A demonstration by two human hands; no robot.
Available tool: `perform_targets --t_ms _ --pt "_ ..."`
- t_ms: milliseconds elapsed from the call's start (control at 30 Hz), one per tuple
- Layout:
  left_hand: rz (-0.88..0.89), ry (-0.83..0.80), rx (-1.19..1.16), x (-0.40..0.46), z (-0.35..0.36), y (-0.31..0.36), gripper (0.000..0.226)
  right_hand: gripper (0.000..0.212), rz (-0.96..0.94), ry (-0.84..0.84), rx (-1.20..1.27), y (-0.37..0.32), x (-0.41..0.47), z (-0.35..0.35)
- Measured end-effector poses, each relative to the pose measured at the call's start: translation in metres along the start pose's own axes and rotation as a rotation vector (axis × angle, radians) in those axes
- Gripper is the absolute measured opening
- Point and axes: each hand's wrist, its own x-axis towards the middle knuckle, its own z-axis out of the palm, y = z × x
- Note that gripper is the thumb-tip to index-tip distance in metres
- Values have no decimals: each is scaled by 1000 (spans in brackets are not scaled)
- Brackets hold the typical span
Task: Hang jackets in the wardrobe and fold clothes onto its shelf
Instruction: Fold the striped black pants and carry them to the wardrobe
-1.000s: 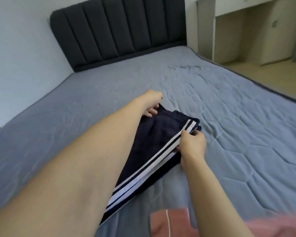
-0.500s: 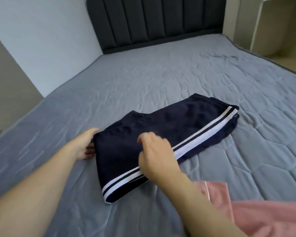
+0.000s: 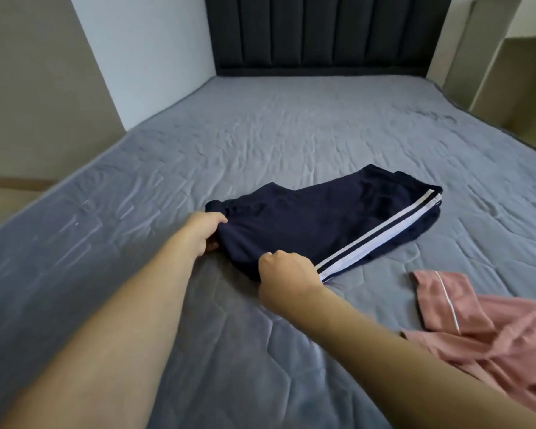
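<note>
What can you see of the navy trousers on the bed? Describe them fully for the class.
The navy trousers are dark blue, soft-looking fabric with white stripes running along one side. They lie folded on the grey bed, stretched from near left to far right, with slight creases. The left hand holds the near left edge; the right hand pinches the near end by the stripes. A pink garment lies apart, to the right.
</note>
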Motion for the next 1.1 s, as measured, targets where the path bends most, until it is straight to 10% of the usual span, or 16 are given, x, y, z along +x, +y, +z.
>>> perform_targets --t_ms 333,467,700,867,1100 --pt "-73 217 28 -51 -91 56 21 8 241 -474 1199 -34 8 -63" --pt "42 152 16 -53 2 114 20 30 240 -627 1098 38 0 -88" --pt "175 -118 154 -50 169 143 24 25 610 -301 926 192 -12 -87" --pt "110 312 657 -16 157 98 73 34 664 32 752 232 7 -48" --pt "-118 51 -29 7 125 26 58 49 540 -202 843 234 69 -42"
